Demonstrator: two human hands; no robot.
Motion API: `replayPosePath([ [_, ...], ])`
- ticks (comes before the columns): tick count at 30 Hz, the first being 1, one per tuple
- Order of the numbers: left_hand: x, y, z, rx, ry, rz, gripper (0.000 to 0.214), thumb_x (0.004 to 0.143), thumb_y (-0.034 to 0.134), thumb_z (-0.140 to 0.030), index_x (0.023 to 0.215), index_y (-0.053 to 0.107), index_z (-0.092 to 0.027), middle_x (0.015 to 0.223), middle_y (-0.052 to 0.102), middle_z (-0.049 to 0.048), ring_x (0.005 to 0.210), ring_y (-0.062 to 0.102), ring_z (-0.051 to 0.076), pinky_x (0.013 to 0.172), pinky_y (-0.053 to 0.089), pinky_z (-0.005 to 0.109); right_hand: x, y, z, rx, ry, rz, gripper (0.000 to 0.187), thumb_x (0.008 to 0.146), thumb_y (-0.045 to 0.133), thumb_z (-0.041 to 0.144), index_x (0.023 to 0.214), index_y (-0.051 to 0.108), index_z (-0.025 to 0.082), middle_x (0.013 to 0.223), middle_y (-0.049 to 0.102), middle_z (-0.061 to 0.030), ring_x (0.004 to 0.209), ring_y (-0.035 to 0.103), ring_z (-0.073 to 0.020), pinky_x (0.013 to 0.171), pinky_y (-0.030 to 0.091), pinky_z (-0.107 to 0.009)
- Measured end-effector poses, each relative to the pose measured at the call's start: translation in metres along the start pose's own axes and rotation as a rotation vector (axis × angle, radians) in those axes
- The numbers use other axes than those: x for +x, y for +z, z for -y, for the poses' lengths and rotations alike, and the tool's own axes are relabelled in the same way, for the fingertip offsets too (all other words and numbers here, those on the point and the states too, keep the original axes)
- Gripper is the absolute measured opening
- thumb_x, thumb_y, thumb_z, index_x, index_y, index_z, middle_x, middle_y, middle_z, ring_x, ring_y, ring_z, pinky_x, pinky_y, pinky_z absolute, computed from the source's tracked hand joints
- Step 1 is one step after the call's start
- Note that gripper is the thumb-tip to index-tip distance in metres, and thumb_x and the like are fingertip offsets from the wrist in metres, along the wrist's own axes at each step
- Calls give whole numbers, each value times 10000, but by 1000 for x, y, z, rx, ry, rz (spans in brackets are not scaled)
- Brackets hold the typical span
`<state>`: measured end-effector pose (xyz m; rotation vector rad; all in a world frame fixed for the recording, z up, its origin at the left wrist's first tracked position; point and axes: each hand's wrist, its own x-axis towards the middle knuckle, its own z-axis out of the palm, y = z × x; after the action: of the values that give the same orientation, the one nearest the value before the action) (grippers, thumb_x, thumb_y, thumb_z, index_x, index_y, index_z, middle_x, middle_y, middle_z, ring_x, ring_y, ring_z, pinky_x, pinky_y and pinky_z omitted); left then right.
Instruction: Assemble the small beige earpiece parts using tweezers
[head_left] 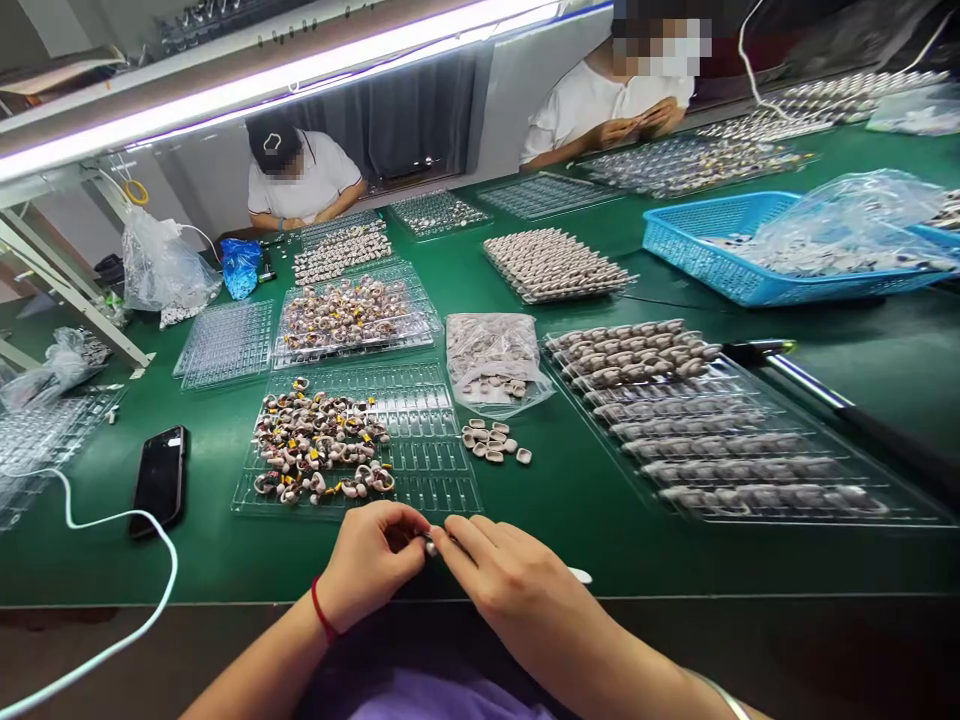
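Observation:
At the table's front edge, my left hand point(375, 560) and my right hand point(517, 585) meet, fingertips closed in a pinch on one small pale part point(430, 546). Fingers cover most of it, so its exact kind does not show. Just beyond them, a clear plastic tray point(435, 455) bears a heap of small beige curved parts point(319, 440) with yellow and dark bits. To its right lie several loose beige oval shells point(491, 440), in front of a clear bag point(495, 360) of similar pieces. A white flat-ended tool point(580, 576) pokes out from behind my right hand.
Trays with rows of grey-beige parts point(705, 430) fill the right. A dark-handled metal rod point(810, 380) lies across there, near a blue basket point(712, 250). A phone point(159, 480) and white cable point(169, 570) lie left. Two people point(307, 180) sit opposite, under a tube light point(247, 90).

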<state>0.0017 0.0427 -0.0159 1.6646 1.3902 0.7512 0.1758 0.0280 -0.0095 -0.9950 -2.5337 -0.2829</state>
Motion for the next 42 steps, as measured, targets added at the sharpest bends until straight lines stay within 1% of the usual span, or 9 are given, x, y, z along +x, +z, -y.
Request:
replayPosePath([
  [9,-1,2,1,12,-9,-10,157,723,583,-127,798,721,-131,713,726,52,612,630,159,589,503,236,2,-2,7,-81,-41,22,292,786,404,-49,838,648,102,687,586,-79,572,528,-209,519,394,-332],
  [15,-3,3,3,-4,-3,-4,127,723,597,-142,792,704,-134,707,709,46,612,613,152,582,487,228,0,1,-1,95,27,60,316,826,385,-67,886,628,126,721,590,-56,589,552,-183,557,433,-303],
  [19,-4,3,5,-11,-16,-4,117,720,608,-159,789,696,-126,687,694,44,596,598,148,566,474,229,-1,2,-2,157,75,92,344,798,385,-83,911,618,143,715,581,-37,571,545,-167,540,430,-276],
  [26,-4,3,5,-30,-31,-4,132,708,588,-132,776,700,-125,683,695,48,590,600,150,558,466,233,2,1,2,89,84,75,323,721,445,-98,851,632,132,698,592,-44,563,553,-184,529,443,-302],
  [33,-2,2,5,-55,-51,9,157,701,573,-130,782,706,-112,694,705,68,599,612,168,569,473,253,2,-1,11,-69,-5,70,235,704,520,-28,811,670,117,681,603,-68,575,537,-200,501,431,-313],
  [35,-1,1,3,-64,-58,9,146,707,589,-145,783,709,-111,697,705,69,602,609,169,572,471,254,2,0,18,-122,-42,75,220,711,521,-8,799,691,99,697,617,-92,586,541,-207,486,433,-317],
  [38,-1,1,1,-79,-69,12,128,720,618,-182,778,707,-111,699,703,70,607,607,171,578,469,257,3,2,27,-203,-92,60,274,722,494,5,877,718,30,788,657,-161,632,575,-238,488,466,-338],
  [40,-1,2,1,-73,-68,5,115,721,617,-179,771,700,-117,689,692,61,601,595,164,572,459,253,4,1,26,-209,-96,56,293,715,484,-4,890,718,12,809,665,-178,641,588,-251,484,482,-347],
  [42,-1,2,3,-59,-61,-8,100,713,601,-152,758,686,-125,676,675,48,593,576,155,566,443,249,3,-2,18,-128,-67,65,298,694,480,-31,867,711,43,781,660,-148,616,587,-240,481,495,-343],
])
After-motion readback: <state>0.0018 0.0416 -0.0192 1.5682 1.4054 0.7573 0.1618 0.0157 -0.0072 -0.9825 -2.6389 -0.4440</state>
